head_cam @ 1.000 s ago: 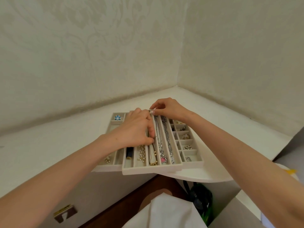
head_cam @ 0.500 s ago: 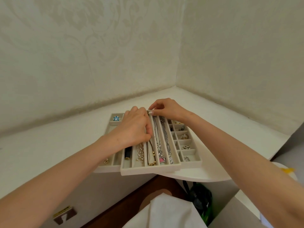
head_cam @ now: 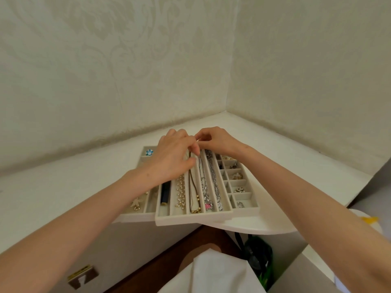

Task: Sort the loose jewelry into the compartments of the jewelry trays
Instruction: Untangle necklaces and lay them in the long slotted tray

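The head view shows one beige, felt-lined tray with five long, narrow compartments, lying on top of lower tray sections at the left and at the right. Whether those two are one tray or two is hidden. All rest on a white corner desk, with the front edges past its rim.

From left to right, each of the five slots holds one piece:
- a dark tube
- a pearl strand
- a brown cord necklace with gold beads
- a silver chain with a pink pendant
- a plain silver chain

The right section is a grid of small square cells. At least four of them hold small metal pieces. The left section shows one blue flower ring and one gold starfish charm.

Both forearms reach in from below. The left hand lies palm down over the far ends of the left slots, and its thumb and curled fingers pinch the cord necklace in the third slot. The right hand sits at the tray's far rim with its knuckles up and its fingertips drawn together beside the left hand's fingers. I cannot tell whether they hold the cord's end.
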The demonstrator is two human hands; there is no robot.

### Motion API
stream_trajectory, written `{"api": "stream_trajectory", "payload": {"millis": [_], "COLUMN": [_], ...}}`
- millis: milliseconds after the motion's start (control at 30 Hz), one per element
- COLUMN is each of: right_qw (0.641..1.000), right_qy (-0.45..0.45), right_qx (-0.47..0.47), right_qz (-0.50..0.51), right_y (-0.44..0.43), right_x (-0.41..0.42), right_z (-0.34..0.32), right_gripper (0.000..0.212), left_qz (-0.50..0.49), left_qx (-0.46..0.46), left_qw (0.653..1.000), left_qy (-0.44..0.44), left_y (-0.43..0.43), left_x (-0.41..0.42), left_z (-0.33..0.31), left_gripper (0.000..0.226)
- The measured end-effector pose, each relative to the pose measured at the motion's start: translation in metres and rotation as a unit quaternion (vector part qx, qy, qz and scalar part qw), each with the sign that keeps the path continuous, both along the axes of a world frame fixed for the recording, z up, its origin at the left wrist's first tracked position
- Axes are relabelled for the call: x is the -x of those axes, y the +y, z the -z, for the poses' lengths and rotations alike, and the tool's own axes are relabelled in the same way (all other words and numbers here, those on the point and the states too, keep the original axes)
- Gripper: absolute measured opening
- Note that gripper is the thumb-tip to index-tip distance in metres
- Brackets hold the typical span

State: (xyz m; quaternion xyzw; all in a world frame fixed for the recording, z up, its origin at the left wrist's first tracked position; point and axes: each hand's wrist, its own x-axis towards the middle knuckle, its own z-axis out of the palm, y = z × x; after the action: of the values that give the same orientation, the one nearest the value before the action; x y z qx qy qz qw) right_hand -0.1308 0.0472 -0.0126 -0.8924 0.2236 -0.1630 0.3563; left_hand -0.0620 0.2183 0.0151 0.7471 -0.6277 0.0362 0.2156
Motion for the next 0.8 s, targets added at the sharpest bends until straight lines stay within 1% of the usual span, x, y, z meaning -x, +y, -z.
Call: {"api": "stream_trajectory", "payload": {"millis": [100,200,267,367,433,500,600,733,800], "right_qw": [1.000,1.000,0.999,0.996,0.995,0.995,0.996,0.997,0.997], "right_qy": [-0.003,-0.020,-0.026,-0.045,-0.046,-0.043,-0.046,-0.050,-0.052], "right_qx": [0.004,0.016,0.044,0.068,0.083,0.085,0.071,0.058,0.055], "right_qz": [0.004,-0.004,-0.013,-0.027,-0.035,-0.036,-0.024,-0.015,-0.014], "right_y": [-0.001,0.002,0.006,0.012,0.014,0.015,0.017,0.019,0.020], "right_x": [0.000,0.002,0.004,0.007,0.010,0.013,0.016,0.017,0.018], "right_z": [0.001,0.001,0.000,0.000,0.000,-0.001,-0.003,-0.004,-0.005], "right_gripper": [0.018,0.010,0.009,0.021,0.025,0.021,0.013,0.010,0.010], "left_qz": [0.022,0.098,0.146,0.187,0.201,0.199,0.164,0.134,0.121], "left_qx": [0.013,-0.013,-0.046,-0.084,-0.094,-0.102,-0.156,-0.210,-0.231], "left_qw": [1.000,0.995,0.988,0.978,0.975,0.975,0.974,0.969,0.965], "left_qy": [0.004,0.000,0.005,0.028,0.026,0.010,0.008,-0.002,-0.025], "left_y": [0.012,0.027,0.036,0.045,0.047,0.045,0.041,0.032,0.026], "left_x": [-0.007,-0.009,-0.007,0.000,0.003,0.007,0.011,0.018,0.022], "left_z": [-0.002,0.002,0.007,0.010,0.012,0.012,0.006,-0.005,-0.009], "left_gripper": [0.028,0.038,0.035,0.027,0.021,0.021,0.019,0.014,0.016]}}
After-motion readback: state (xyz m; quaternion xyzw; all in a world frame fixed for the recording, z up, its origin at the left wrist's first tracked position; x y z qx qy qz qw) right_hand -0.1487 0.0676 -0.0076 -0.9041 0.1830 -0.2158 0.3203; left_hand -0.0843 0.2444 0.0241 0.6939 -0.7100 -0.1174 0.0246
